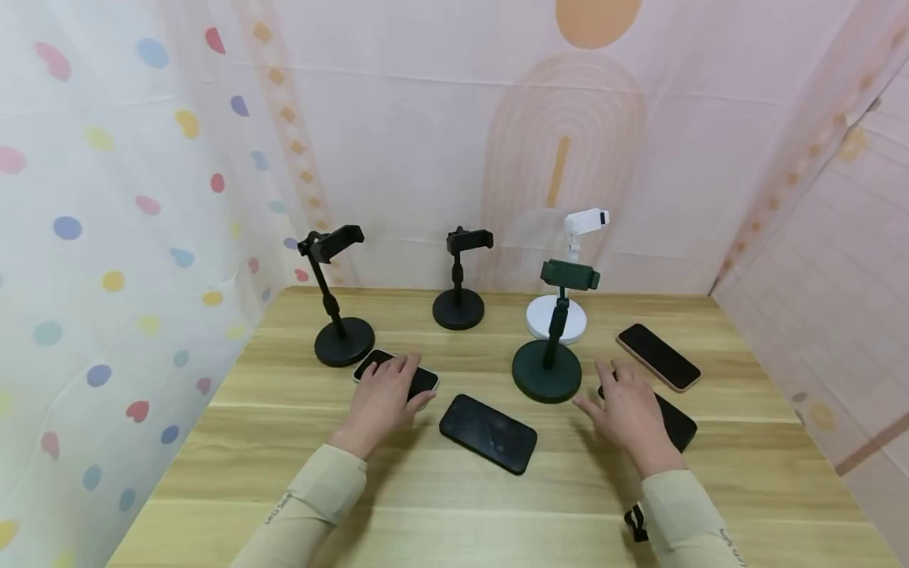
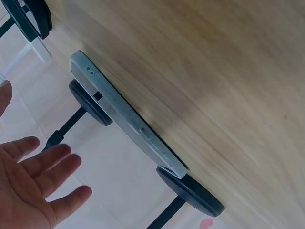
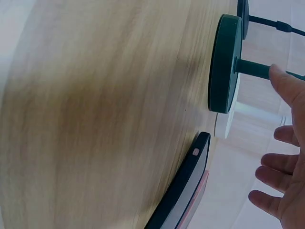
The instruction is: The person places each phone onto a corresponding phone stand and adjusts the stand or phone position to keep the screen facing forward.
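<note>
My left hand [image 1: 383, 398] hovers with loosely spread fingers over a phone in a pale case [image 1: 422, 382]; in the left wrist view a gap shows between the fingers and that pale-cased phone [image 2: 128, 117]. On the right, my other hand [image 1: 628, 406] is held over a black-cased phone [image 1: 678, 426], hiding part of it. The right wrist view shows those fingers spread and apart from the black-cased phone [image 3: 183, 186]. Between the hands lies another black phone [image 1: 488, 434], screen up. The dark green phone stand [image 1: 547, 371] is just left of my right hand.
Two black phone stands [image 1: 344, 341] [image 1: 458, 309] stand at the back left and middle. A white phone stand [image 1: 556, 318] is behind the green one. A phone with a pinkish edge [image 1: 659, 357] lies at the right. Patterned curtains [image 1: 426, 142] border the wooden table [image 1: 454, 521].
</note>
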Tool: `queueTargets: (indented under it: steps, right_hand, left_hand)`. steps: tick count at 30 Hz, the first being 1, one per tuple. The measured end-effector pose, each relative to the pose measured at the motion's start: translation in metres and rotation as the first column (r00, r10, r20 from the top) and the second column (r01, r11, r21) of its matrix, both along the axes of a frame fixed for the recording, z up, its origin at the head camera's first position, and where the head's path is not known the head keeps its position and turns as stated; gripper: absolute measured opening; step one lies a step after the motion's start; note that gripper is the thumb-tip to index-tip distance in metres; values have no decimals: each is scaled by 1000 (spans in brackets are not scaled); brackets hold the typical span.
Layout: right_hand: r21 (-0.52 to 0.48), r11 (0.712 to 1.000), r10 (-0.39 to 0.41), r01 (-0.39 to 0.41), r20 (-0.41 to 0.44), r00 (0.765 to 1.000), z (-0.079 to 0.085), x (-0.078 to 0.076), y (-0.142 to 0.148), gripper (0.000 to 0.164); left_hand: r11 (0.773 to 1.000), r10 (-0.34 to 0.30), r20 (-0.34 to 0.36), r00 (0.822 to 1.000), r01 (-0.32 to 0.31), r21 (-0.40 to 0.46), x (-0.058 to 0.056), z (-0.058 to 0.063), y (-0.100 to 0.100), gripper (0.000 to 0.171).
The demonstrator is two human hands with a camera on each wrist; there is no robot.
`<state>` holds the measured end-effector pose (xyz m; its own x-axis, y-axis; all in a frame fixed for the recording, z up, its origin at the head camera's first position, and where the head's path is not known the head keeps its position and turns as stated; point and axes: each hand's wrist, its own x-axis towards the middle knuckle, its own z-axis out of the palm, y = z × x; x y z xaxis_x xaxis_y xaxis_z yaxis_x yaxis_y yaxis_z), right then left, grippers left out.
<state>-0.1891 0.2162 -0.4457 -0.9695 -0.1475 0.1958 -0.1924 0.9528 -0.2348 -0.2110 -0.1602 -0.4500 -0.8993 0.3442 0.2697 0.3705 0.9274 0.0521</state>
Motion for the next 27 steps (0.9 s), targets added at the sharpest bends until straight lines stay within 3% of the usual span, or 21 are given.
queueTargets:
  steps: [17,27]
  right_hand:
    - [1,1000,12,-12,54,998,-1,-2,0,57]
    - [27,999,22,-23,36,999,17,-9,-1,48]
  left_hand:
    - [996,-72,-63,995,68,-55,-5,-3,7,53]
    - [996,-49,0,999,48,-77,-1,-1,11,43]
